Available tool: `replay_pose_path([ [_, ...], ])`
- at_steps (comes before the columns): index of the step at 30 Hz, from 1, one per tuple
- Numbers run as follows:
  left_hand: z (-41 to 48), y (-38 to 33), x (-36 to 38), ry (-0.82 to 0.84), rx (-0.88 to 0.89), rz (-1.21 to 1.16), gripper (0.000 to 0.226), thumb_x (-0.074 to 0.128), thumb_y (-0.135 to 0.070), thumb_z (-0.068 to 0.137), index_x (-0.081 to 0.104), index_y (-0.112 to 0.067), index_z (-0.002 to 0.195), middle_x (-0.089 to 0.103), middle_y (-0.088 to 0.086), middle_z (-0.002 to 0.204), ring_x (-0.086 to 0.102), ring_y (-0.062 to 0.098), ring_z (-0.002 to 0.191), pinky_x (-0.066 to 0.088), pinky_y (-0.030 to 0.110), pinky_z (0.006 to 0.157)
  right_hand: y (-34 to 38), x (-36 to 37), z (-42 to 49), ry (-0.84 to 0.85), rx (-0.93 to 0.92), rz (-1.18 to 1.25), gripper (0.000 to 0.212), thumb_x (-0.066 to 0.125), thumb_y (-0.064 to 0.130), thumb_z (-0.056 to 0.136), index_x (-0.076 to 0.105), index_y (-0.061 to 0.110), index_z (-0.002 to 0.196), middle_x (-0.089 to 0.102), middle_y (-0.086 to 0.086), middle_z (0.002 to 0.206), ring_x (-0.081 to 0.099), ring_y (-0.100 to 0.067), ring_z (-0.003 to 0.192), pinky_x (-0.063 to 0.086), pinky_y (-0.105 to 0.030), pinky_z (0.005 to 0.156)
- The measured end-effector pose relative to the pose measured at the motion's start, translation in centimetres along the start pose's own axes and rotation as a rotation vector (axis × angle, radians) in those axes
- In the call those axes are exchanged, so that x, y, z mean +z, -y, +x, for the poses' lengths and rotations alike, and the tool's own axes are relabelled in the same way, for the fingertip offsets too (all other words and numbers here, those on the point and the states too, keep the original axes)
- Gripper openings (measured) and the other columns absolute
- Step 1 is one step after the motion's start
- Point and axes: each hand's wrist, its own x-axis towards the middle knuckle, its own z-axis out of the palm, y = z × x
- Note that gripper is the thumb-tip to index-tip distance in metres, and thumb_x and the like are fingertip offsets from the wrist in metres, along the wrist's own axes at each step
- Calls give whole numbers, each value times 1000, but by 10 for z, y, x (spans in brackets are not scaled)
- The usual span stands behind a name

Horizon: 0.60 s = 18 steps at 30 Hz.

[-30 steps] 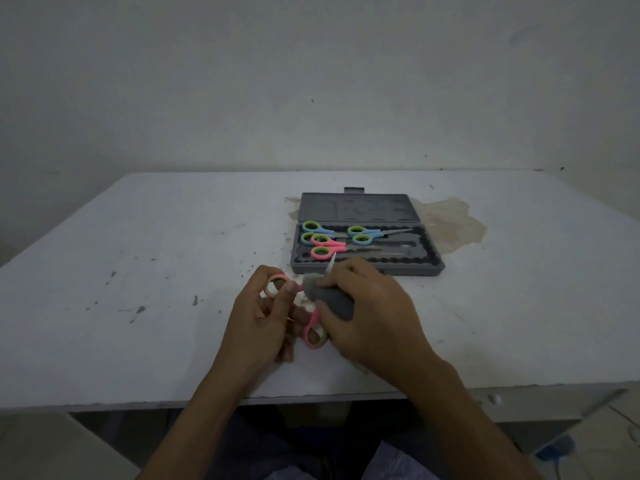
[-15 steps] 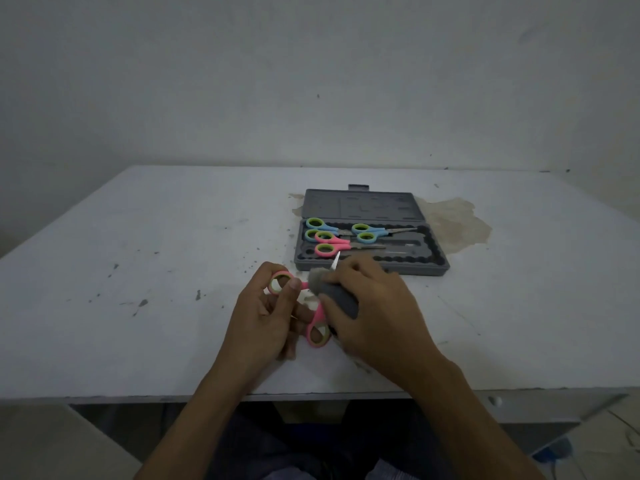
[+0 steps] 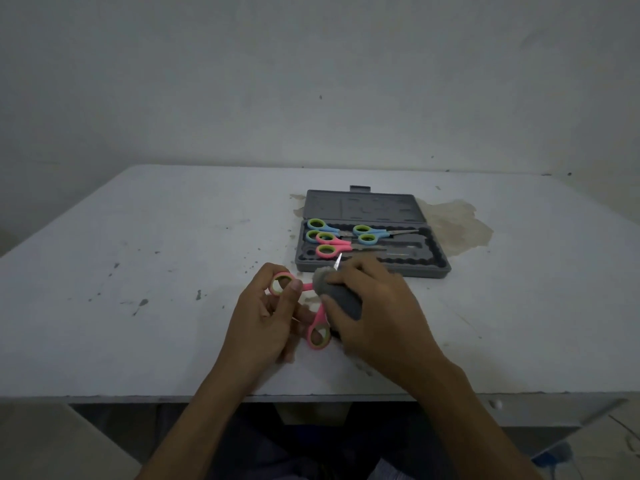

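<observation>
A person seated at a worn white table (image 3: 138,237) worked on a pair of pink-handled scissors (image 3: 319,323) with both bare hands, close to the table's near edge and just in front of an open grey case (image 3: 374,270). The left hand (image 3: 266,317) gripped the scissors by the handles, its thumb and fingers pinching the upper finger loop (image 3: 282,285), while the lower loop (image 3: 319,336) hung free between the two hands, the handles spread apart. The right hand (image 3: 377,313) was curled around a grey pad (image 3: 341,299), pressing it over the blades; only a bright blade tip (image 3: 337,262) showed above the pad, pointing toward the case. Whether the pad was cloth or something firmer could not be told in the dim light. The case lay well within reach, its lid (image 3: 363,209) folded flat behind the tray. In the tray lay two pairs of blue-handled scissors, one at the left (image 3: 320,226) and one at the middle (image 3: 369,233), and another pink pair (image 3: 332,242) that overlapped the left blue one. A brownish stain (image 3: 453,223) marked the tabletop just to the right of the case, and dark specks dotted the surface to the left of the hands.
</observation>
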Motion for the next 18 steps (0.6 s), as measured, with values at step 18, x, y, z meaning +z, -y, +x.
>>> replay_pose_path([
  [18, -3, 1, -1, -69, -17, -59, 12, 50, -31, 98, 51, -21, 91, 71, 14, 67, 68, 37, 52, 41, 25, 35, 15, 1, -10, 64, 31, 33, 22, 70, 29, 81, 68, 19, 101, 60, 2, 94, 53, -9, 79, 48, -23, 71],
])
